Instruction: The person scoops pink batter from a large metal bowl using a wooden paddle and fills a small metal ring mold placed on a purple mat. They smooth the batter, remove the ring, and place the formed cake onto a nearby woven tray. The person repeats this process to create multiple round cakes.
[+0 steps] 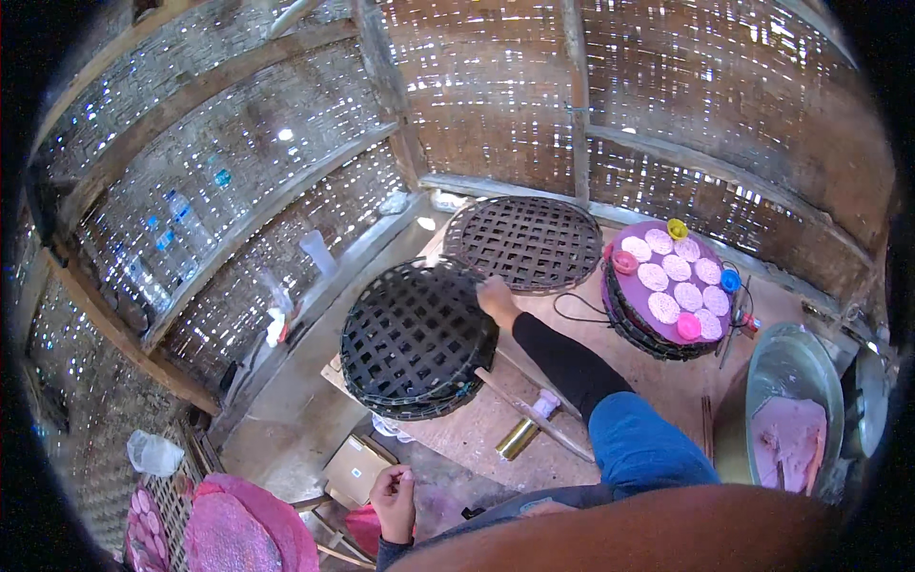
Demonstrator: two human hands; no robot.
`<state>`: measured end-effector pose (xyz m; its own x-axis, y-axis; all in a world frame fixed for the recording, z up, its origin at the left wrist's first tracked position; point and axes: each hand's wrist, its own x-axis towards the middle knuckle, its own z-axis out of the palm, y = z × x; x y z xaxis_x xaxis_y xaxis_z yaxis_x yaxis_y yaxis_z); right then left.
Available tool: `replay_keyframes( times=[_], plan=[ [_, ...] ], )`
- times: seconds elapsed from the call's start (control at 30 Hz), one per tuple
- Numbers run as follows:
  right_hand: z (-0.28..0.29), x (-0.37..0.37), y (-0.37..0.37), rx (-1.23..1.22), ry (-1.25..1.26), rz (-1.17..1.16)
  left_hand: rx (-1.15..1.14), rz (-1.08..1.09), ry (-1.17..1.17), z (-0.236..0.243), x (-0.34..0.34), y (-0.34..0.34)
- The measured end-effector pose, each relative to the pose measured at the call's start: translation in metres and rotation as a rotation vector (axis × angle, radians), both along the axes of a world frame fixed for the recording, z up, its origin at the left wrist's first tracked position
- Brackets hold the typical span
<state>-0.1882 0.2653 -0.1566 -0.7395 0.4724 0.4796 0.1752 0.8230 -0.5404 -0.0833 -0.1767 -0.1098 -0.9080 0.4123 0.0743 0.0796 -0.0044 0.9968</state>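
My right hand point(497, 300) reaches forward with its fingers closed on the right rim of a dark round woven tray point(410, 329). This tray is the top one of a stack at the left of the wooden table point(467, 448). Another round woven tray point(524, 243) lies flat just behind it, against the wall. My left hand point(394, 498) hangs low in front of the stack, its fingers curled together and nothing visible in them. Farther right, pale pink lacy discs point(686, 296) lie on a purple round sheet point(664, 250) atop another tray stack point(648, 336).
A green basin point(799, 357) holding pink dough point(789, 439) stands at the right. Yellow, blue and pink small cups sit around the discs. A brass cylinder point(518, 439) and a curved wooden stick point(538, 418) lie near the front edge. Pink sheets point(243, 524) are at lower left.
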Motion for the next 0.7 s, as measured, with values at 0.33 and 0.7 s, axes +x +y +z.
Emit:
replay_keyframes(
  times=[0.33, 0.7],
  plan=[
    [0.124, 0.065, -0.069, -1.232, 0.843, 0.060, -0.221, -0.548, 0.679, -0.003, -0.006, 0.073],
    [0.166, 0.389, -0.189, -0.644, 1.255, -0.561, -0.697, -0.789, 0.787, -0.038, 0.007, 0.150]
  ],
)
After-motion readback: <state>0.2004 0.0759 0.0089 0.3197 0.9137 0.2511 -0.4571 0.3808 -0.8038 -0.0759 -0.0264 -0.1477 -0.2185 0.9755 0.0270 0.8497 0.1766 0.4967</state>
